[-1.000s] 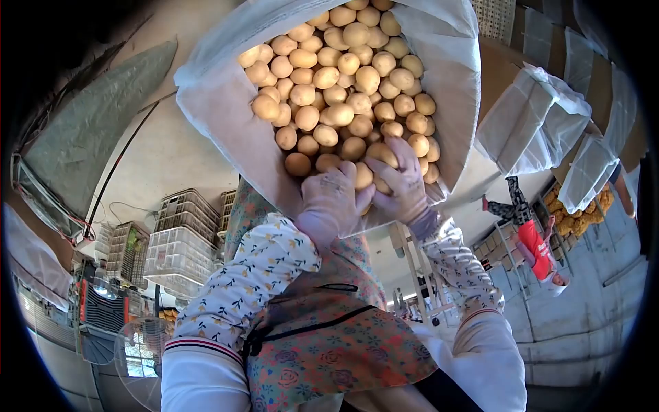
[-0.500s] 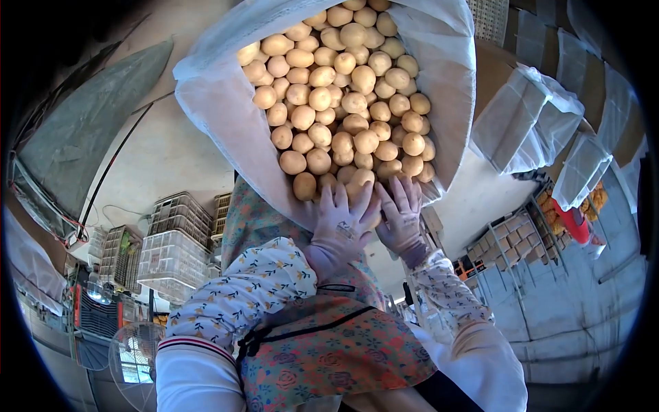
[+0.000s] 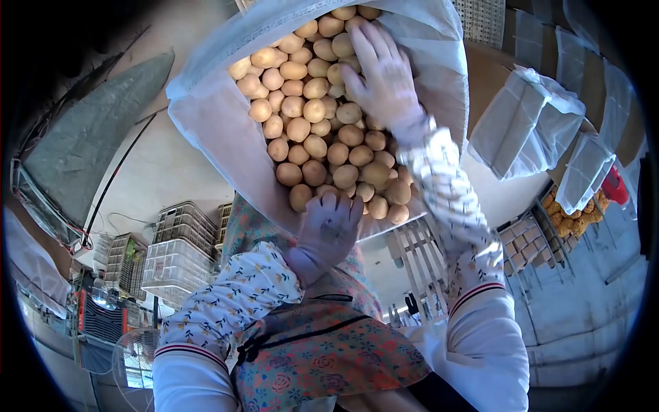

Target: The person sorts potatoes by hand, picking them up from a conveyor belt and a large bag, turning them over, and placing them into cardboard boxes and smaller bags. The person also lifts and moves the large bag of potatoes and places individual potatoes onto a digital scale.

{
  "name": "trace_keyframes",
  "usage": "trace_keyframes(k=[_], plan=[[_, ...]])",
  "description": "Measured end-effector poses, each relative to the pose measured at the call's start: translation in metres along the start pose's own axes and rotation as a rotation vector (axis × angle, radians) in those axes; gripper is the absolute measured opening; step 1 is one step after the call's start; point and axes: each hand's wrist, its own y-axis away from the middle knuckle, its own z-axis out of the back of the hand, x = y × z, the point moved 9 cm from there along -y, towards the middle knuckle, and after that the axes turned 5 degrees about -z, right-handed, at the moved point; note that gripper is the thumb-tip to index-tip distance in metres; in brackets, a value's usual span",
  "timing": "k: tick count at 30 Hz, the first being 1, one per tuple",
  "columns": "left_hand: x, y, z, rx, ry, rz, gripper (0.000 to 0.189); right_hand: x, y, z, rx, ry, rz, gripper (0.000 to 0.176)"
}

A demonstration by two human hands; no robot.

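Note:
Many round tan potatoes (image 3: 315, 145) fill a box lined with a white sheet (image 3: 213, 130), whose edges fold out over the sides. My right hand (image 3: 384, 79), in a thin pale glove, reaches across the far right part of the potatoes. Its fingers are stretched out, thumb apart, palm down on them, a little blurred. At the near edge of the box lies my left hand (image 3: 326, 230), gloved too. Its fingers are slightly bent and apart, with the tips against the nearest potatoes. Neither hand visibly grips a potato, though the palms are hidden.
Stacked plastic crates (image 3: 178, 254) stand on the floor at the left, with a fan (image 3: 134, 357) below them in view. More boxes with white liners (image 3: 525, 123) are at the right. Beyond them are stacked cartons (image 3: 528, 240) and orange net bags (image 3: 573, 213).
My right hand has moved from the near edge up and across to the far right of the potatoes. My left hand has shifted slightly down and left at the near edge.

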Motion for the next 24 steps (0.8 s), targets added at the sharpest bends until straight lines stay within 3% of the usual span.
trace_keyframes(k=[3,5,6,8,9,11,13,14,16,18,22,23,24], plan=[[0.044,-0.038,0.039,-0.233,0.148,0.138,0.034,-0.031,-0.049,-0.034,0.075,-0.077,-0.148,0.051],[0.098,-0.069,0.078,-0.575,0.175,0.228,0.03,-0.011,-0.035,-0.023,-0.135,0.135,-0.038,0.051],[0.126,-0.086,0.092,-0.609,0.183,0.266,0.029,-0.017,-0.015,-0.045,0.033,0.107,-0.058,0.068],[0.169,-0.115,0.114,-0.736,0.234,0.276,0.037,-0.001,0.033,-0.044,0.179,0.157,0.059,0.065],[0.19,-0.132,0.118,-0.58,0.214,0.415,0.044,0.003,0.055,-0.041,0.299,0.063,0.017,0.061],[0.208,-0.155,0.117,-0.576,0.113,0.424,0.055,0.014,0.088,-0.025,0.339,-0.154,0.145,0.054],[0.213,-0.171,0.115,-0.356,0.038,0.478,0.064,0.002,0.077,-0.008,0.3,-0.224,0.09,0.052],[0.213,-0.177,0.108,-0.19,0.006,0.509,0.068,-0.01,0.058,-0.004,0.165,-0.22,0.078,0.051],[0.221,-0.193,0.111,-0.209,-0.129,0.446,0.071,-0.028,0.005,-0.001,-0.026,-0.229,-0.013,0.048],[0.222,-0.203,0.107,-0.143,-0.184,0.46,0.071,-0.056,-0.029,-0.038,0.063,-0.073,-0.207,0.051],[0.216,-0.203,0.108,-0.036,-0.124,0.474,0.067,-0.043,-0.024,-0.043,0.047,0.091,-0.314,0.053],[0.218,-0.201,0.106,-0.025,-0.014,0.476,0.064,-0.035,-0.009,-0.042,0.105,0.116,-0.313,0.043],[0.218,-0.197,0.103,-0.012,0.101,0.478,0.061,-0.021,0.008,-0.036,0.111,0.122,-0.152,0.036]])
